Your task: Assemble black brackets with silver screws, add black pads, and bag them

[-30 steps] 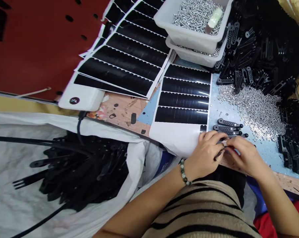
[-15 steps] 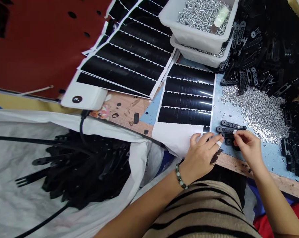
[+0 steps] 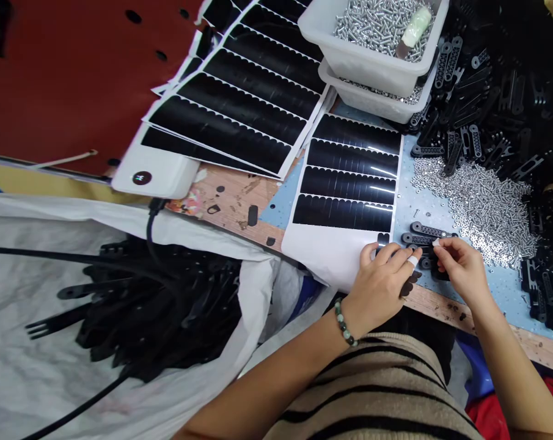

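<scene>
My left hand [image 3: 381, 278] is curled at the table's front edge, white tape round one finger. A scalloped black sticker strip [image 3: 409, 286] sticks out from under its fingers. Beside it my right hand [image 3: 462, 266] is closed in a pinch, with white at a fingertip; what it pinches is too small to make out. Between and just beyond the hands lie several dark plastic arms [image 3: 429, 230] side by side, partly covered by the fingers. A black-and-white sticker sheet [image 3: 344, 211] lies to the left of them, with a small black piece [image 3: 383, 238] near its lower corner.
Loose silver screws and nuts [image 3: 496, 211] are heaped at the right. Stacked white tubs [image 3: 372, 67] of screws stand behind. Black plastic parts [image 3: 478, 104] pile up at the far right. More sticker sheets [image 3: 239, 104] and a white box [image 3: 166, 177] lie left, above a sack [image 3: 258, 305] of black parts.
My left hand has shifted slightly right, the scalloped black strip moving with it. My right hand stays pinched in nearly the same place. The camera view has shifted a little.
</scene>
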Demonstrator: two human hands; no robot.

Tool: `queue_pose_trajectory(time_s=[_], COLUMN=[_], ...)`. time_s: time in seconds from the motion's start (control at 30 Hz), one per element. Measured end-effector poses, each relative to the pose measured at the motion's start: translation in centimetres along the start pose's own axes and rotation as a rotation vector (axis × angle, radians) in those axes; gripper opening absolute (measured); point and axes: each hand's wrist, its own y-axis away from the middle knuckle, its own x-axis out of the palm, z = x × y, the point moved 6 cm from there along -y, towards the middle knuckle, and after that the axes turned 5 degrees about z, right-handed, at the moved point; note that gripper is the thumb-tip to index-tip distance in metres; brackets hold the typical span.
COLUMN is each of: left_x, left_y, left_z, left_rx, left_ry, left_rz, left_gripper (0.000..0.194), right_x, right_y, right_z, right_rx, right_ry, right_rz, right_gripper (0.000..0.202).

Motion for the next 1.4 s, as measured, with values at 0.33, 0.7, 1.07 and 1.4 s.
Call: queue_pose_trajectory(time_s=[0.33,0.7,1.07,1.4], left_x=[-0.2,-0.2,-0.2,-1.3], left_y=[0.6,0.6,0.0,-0.1], left_z=[0.3,0.3,0.1,0.3], left_rx=[0.016,0.009,-0.015,0.002], left_ry=[0.059,0.069,0.063,0.227], left_rz=[-0.01,-0.016,-0.01,0.034], left_gripper=[0.043,0.044,0.043,0.032], right_x=[0.1,0.2,-0.2,2.9], right_y=[0.0,0.1,0.4,3.5], right_z=[0.1,0.0,2.0,7.1], right_rx=[0.033,0.042,-0.169,-0.654], right_ry=[-0.045,-0.13,0.502,0.46], right_rz=[0.016,-0.011,-0.079,0.34], right_gripper=[0.029,0.028,0.02,0.017])
